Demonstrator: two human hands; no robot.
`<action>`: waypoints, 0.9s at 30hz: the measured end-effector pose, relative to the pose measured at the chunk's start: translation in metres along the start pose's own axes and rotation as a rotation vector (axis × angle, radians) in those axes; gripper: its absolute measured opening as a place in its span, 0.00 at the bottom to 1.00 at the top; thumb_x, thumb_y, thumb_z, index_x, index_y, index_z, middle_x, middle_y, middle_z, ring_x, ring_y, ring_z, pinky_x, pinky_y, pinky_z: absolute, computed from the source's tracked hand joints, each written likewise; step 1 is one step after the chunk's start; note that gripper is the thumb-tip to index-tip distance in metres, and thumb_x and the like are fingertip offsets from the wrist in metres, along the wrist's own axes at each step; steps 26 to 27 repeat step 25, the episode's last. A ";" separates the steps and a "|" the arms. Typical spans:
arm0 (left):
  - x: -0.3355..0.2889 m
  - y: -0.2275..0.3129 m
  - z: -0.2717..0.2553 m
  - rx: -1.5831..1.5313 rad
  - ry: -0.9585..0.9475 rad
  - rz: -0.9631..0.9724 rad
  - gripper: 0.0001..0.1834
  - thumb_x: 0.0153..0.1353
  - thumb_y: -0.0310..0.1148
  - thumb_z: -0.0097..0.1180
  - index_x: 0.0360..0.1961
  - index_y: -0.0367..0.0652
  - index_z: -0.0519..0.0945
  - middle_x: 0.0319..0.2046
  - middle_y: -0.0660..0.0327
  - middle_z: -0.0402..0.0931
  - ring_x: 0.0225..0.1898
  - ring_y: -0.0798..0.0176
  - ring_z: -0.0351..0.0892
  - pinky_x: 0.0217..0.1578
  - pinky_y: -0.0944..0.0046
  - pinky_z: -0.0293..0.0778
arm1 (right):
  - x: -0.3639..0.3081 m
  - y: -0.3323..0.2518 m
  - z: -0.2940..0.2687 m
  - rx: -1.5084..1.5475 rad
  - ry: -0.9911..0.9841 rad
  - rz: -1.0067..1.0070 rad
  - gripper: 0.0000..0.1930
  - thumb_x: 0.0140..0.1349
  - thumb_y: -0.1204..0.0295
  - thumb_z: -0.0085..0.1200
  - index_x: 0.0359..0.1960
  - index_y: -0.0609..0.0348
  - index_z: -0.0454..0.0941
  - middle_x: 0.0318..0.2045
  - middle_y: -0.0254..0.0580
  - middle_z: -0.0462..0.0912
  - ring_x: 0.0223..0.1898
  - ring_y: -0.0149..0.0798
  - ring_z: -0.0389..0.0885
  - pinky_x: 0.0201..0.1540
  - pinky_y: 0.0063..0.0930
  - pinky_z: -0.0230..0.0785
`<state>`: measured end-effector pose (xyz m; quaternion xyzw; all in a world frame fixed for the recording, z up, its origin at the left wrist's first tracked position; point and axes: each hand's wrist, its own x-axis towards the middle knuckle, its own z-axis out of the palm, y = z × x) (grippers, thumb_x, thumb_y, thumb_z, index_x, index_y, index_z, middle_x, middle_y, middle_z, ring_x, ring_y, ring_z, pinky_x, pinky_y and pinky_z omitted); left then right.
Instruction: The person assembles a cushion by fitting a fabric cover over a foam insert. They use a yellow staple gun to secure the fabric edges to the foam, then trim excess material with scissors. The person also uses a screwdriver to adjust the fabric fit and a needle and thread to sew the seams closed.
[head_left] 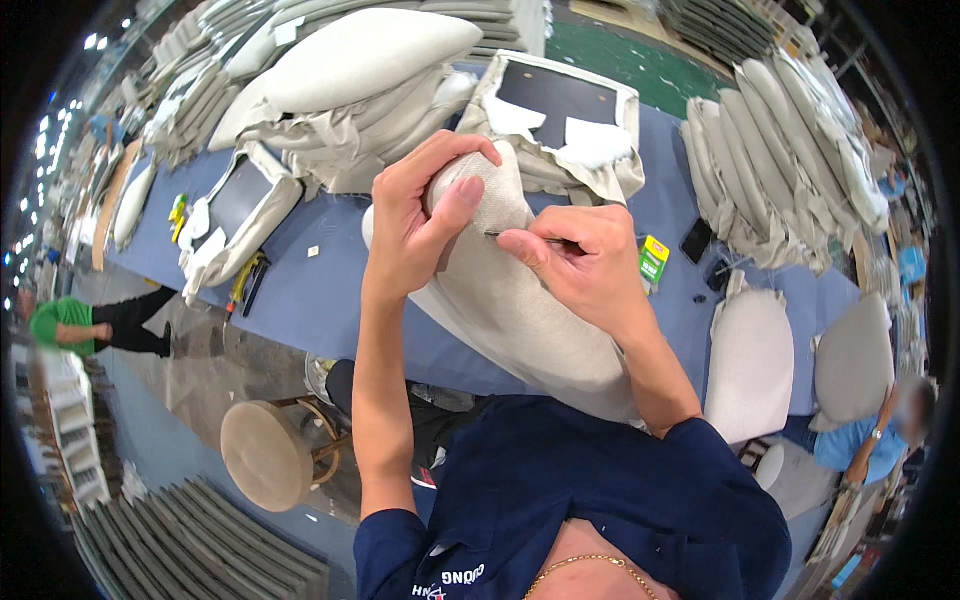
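Note:
A beige fabric-covered cushion (540, 320) stands tilted in front of me, its rounded end pointing away and its lower end near my chest. My left hand (415, 215) is closed round the far rounded end, thumb pressed on the fabric. Beside it, my right hand (595, 260) pinches a thin dark pointed tool (492, 234), whose tip touches the cushion's cloth just below the rounded end. Most of that tool is hidden by my fingers, so its exact kind does not show.
The blue-covered table (330, 285) bears beige cushion stacks (350, 120), more cushions (760, 170) at right, and an upturned padded panel (560, 100). Nearby lie a yellow-green box (653, 258), a black phone (697, 240) and cutters (250, 285). A round stool (265, 455) stands at left; other people are on both sides.

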<state>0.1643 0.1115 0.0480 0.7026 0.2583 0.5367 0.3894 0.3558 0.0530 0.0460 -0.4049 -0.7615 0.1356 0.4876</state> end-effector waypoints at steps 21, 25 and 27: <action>0.067 -0.059 -0.114 0.905 0.449 -0.459 0.31 0.40 0.43 0.73 0.46 0.37 0.83 0.42 0.45 0.84 0.46 0.45 0.85 0.50 0.54 0.78 | -0.027 0.029 0.181 0.558 0.314 0.259 0.09 0.75 0.69 0.49 0.42 0.61 0.78 0.21 0.24 0.68 0.22 0.20 0.62 0.24 0.20 0.54; 0.062 -0.054 -0.128 0.792 0.160 -0.324 0.29 0.41 0.41 0.71 0.47 0.42 0.84 0.47 0.42 0.83 0.55 0.45 0.81 0.61 0.53 0.71 | -0.051 0.020 0.185 0.723 0.096 0.345 0.10 0.75 0.70 0.46 0.50 0.61 0.76 0.23 0.29 0.73 0.22 0.21 0.68 0.25 0.19 0.61; 0.062 -0.054 -0.128 0.792 0.160 -0.324 0.29 0.41 0.41 0.71 0.47 0.42 0.84 0.47 0.42 0.83 0.55 0.45 0.81 0.61 0.53 0.71 | -0.051 0.020 0.185 0.723 0.096 0.345 0.10 0.75 0.70 0.46 0.50 0.61 0.76 0.23 0.29 0.73 0.22 0.21 0.68 0.25 0.19 0.61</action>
